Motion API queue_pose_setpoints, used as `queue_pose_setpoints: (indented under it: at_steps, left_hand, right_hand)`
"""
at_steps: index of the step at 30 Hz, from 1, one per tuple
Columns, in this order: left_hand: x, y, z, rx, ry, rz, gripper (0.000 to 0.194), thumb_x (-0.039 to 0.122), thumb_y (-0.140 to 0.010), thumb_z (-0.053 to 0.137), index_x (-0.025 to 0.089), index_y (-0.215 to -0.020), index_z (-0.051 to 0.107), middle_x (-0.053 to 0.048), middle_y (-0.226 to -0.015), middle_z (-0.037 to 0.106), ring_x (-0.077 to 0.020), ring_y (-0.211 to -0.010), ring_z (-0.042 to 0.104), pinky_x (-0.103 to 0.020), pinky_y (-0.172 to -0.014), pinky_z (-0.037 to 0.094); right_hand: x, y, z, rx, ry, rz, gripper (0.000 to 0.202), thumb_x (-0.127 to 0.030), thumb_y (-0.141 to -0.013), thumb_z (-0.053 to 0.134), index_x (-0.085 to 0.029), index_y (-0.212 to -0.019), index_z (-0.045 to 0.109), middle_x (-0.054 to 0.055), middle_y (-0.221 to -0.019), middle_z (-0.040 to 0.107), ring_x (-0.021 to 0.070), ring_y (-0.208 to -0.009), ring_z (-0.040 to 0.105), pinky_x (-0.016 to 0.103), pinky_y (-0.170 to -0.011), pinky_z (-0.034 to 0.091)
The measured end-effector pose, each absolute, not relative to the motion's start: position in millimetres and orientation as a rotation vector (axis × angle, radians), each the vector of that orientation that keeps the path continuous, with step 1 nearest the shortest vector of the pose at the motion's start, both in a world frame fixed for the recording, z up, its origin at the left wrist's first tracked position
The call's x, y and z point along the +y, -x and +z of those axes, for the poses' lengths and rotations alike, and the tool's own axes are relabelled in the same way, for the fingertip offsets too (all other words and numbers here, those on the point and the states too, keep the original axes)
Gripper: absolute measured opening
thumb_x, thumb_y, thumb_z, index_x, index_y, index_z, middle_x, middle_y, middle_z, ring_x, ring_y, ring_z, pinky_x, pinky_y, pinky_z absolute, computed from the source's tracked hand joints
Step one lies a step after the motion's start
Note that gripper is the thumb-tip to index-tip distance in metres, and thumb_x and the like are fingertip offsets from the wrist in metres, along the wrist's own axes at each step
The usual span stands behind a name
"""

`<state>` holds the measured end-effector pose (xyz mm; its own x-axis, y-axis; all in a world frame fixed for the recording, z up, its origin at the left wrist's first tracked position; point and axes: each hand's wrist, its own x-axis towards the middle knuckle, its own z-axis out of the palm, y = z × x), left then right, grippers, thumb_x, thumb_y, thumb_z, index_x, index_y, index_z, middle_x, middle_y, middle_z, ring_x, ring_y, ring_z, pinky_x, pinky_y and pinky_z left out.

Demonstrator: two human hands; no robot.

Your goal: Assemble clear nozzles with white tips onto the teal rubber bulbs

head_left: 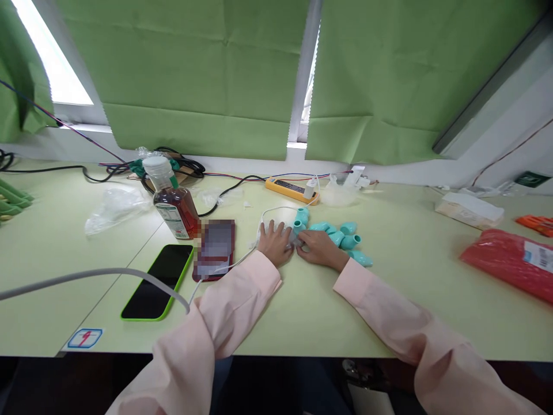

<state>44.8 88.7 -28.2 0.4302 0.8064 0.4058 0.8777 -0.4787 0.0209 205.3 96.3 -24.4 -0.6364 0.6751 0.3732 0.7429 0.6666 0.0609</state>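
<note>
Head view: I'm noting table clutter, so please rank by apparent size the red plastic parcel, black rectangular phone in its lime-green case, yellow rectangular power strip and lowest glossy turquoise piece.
1. Red plastic parcel, even cut off by the picture's edge
2. Black phone
3. Yellow power strip
4. Lowest glossy turquoise piece

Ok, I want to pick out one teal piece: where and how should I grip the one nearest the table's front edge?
Probably pinch that teal piece across its rounded body, coming from the near right: it lies low, on the near side of the group, with other teal pieces beyond it.
</note>
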Motion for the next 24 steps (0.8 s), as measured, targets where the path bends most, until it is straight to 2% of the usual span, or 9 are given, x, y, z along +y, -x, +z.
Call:
queue_pose_setpoints:
  at_steps: [4,8,10,13,16,19,22,24]
  left_hand:
    - [83.8,-40.8,-24.0,-1.473,2.555,-0.563,0.068,0.047,-0.061,0.052,0.019,-0.12,0.033,-0.012,-0.122,0.039,-0.0361,-0.112,0.028,-0.057,-0.088,0.02]
    - [70.3,-29.1,-14.1,-1.373,2.697,-0.624,0.064,0.047,-0.06,0.054,0.022,-0.116,0.037,-0.01,-0.125,0.036,-0.0367,-0.114,0.024,-0.063,-0.088,0.012]
    - [60.6,-20.0,-8.6,-1.308,2.744,-0.747,0.052,0.043,-0.066,0.05,0.02,-0.112,0.042,-0.011,-0.123,0.039,-0.0328,-0.113,0.029,-0.059,-0.09,0.016]
    - [44.3,-8.4,-5.1,-1.28,2.773,-1.107,0.031,0.025,-0.076,0.041,0.013,-0.103,0.048,-0.011,-0.102,0.052,-0.0205,-0.097,0.045,-0.038,-0.085,0.037]
    - [29.7,-4.7,-10.8,-1.338,2.744,-1.39,0.031,0.021,-0.073,0.045,0.014,-0.104,0.046,-0.009,-0.094,0.055,-0.017,-0.087,0.05,-0.031,-0.077,0.043]
    - [21.6,-7.0,-21.1,-1.205,2.876,-1.353,0.033,0.024,-0.069,0.052,0.012,-0.1,0.05,-0.008,-0.088,0.057,-0.0174,-0.083,0.051,-0.03,-0.073,0.044]
    - [21.1,-9.0,-28.6,-1.139,2.98,-1.272,0.024,0.023,-0.073,0.049,0.014,-0.094,0.054,-0.006,-0.077,0.059,-0.0154,-0.074,0.053,-0.027,-0.065,0.045]
    - [23.0,-8.8,-30.7,-1.2,2.921,-1.278,0.02,0.022,-0.074,0.048,0.013,-0.09,0.055,-0.005,-0.069,0.059,-0.0149,-0.069,0.053,-0.025,-0.06,0.045]
  right_hand:
    - [87.7,-207.1,-16.5,-2.489,1.152,-0.228,0.008,-0.024,-0.069,0.046,-0.016,-0.068,0.047,0.003,-0.062,0.054,0.0143,-0.058,0.048,0.024,-0.051,0.03]
    - [74.8,-209.6,-5.3,-2.337,1.211,-0.159,0.009,-0.024,-0.067,0.047,-0.017,-0.063,0.043,-0.001,-0.054,0.048,0.0111,-0.049,0.043,0.023,-0.048,0.031]
    - [66.3,-209.9,-3.3,-2.254,1.232,-0.133,0.009,-0.024,-0.067,0.047,-0.017,-0.063,0.042,-0.002,-0.053,0.046,0.0099,-0.047,0.043,0.022,-0.047,0.033]
    - [50.6,-207.1,-5.6,-2.02,1.187,0.223,0.009,-0.025,-0.069,0.049,-0.018,-0.067,0.043,-0.002,-0.056,0.049,0.0095,-0.048,0.047,0.022,-0.048,0.04]
    - [34.2,-200.1,-10.2,-1.761,1.093,0.819,0.012,-0.027,-0.068,0.055,-0.017,-0.069,0.048,0.0,-0.059,0.052,0.0094,-0.049,0.049,0.022,-0.046,0.043]
    - [23.3,-192.3,-13.3,-1.733,1.033,1.194,0.015,-0.029,-0.069,0.056,-0.015,-0.072,0.054,-0.001,-0.055,0.052,0.008,-0.045,0.047,0.021,-0.042,0.041]
    - [22.0,-188.9,-14.9,-1.85,0.984,1.249,0.017,-0.03,-0.073,0.052,-0.015,-0.079,0.057,0.0,-0.056,0.054,0.0085,-0.048,0.048,0.021,-0.044,0.042]
    - [26.1,-189.6,-16.1,-1.932,0.983,1.011,0.018,-0.028,-0.074,0.052,-0.016,-0.086,0.058,0.001,-0.061,0.055,0.0095,-0.052,0.049,0.023,-0.048,0.043]
